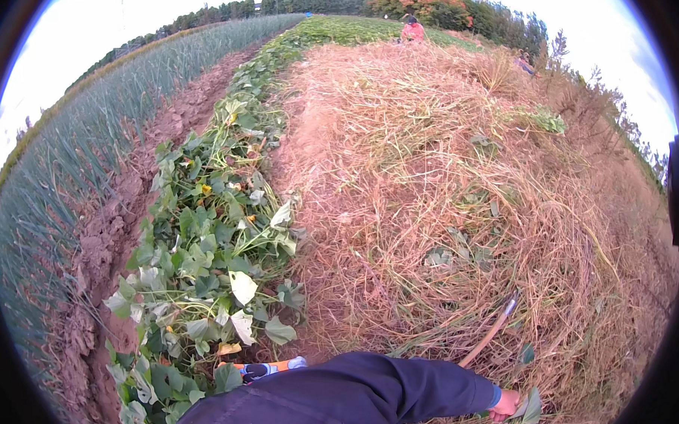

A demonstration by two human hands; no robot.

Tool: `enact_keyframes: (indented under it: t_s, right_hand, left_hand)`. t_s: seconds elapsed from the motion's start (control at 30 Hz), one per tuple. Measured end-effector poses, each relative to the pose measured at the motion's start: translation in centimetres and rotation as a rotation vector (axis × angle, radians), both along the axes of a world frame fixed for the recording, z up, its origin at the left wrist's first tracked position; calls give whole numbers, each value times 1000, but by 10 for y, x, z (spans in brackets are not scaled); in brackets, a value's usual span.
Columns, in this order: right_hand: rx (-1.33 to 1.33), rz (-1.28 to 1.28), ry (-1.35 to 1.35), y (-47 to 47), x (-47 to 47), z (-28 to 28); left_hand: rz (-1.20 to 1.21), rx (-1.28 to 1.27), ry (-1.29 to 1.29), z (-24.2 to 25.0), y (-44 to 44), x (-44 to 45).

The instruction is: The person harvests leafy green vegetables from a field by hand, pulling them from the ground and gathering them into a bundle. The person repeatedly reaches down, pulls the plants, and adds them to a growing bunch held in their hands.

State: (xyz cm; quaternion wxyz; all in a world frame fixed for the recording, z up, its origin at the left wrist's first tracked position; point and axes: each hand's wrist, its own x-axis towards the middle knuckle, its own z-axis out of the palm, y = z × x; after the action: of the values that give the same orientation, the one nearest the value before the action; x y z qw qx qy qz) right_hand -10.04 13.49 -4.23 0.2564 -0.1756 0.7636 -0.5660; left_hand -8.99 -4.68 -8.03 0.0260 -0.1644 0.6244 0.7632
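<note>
At the lower right, my left hand point(504, 406), at the end of a dark sleeve reaching across the view, is closed around a leafy green stem point(530, 410). Just above the sleeve, a tool's curved wooden handle point(486, 340) slants up to a metal end among dry stalks; its lower end is hidden behind the sleeve. My right hand is out of view. Left of the sleeve, an orange, blue and white patterned item point(272, 367) lies partly hidden beside broad-leaved green vines point(206, 261).
Piled dry straw point(406, 198) covers the middle and right. A soil furrow point(108, 248) runs between the vines and upright green crop rows point(52, 183). A person in a pinkish-red top point(412, 32) is far ahead; another person point(525, 64) is farther right, near bushes.
</note>
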Motion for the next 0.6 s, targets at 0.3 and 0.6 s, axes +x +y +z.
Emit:
enact_keyframes:
  t_s: [0.3,0.6]
  right_hand:
    - [-5,-19,-26,-1,5,7]
    - [-35,67,-1,-6,-6,-16]
  left_hand:
    - [-136,-310,206,-6,0,1]
    - [-34,-961,300,-82,-10,-36]
